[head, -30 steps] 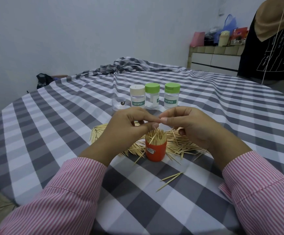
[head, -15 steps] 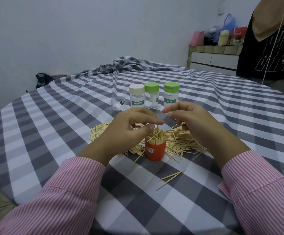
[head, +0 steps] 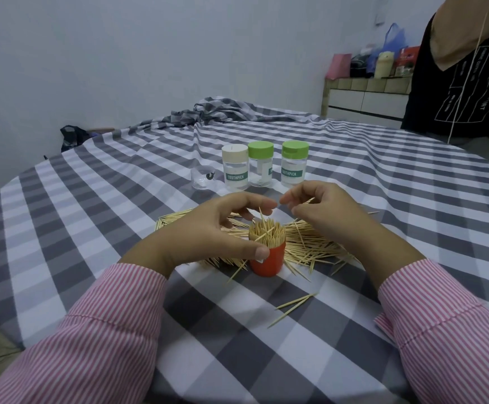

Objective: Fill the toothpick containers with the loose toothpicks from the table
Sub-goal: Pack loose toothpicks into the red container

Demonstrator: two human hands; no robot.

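Note:
An orange container [head: 266, 262] packed with upright toothpicks [head: 267, 233] stands on the checked tablecloth [head: 97, 217], in the middle of a loose toothpick pile [head: 313, 246]. My left hand [head: 208, 228] curls round it, thumb on the front of the rim and fingers arched over the far side of the bundle. Just right of the bundle, my right hand [head: 333, 211] hovers over the pile with curled fingers pinching a toothpick. Three clear "TOOTHPICK" jars stand behind: one beige-lidded [head: 235, 167] and two green-lidded [head: 260, 166] [head: 295, 166].
A small clear cap [head: 203, 177] lies left of the jars. Two stray toothpicks [head: 295, 306] lie near the front. A person in black [head: 464, 68] stands at the far right edge of the table, with a cluttered cabinet [head: 365, 100] behind.
My fingertips, which met above the bundle, have parted. The left thumb has dropped onto the container's rim and the right hand has drawn slightly right.

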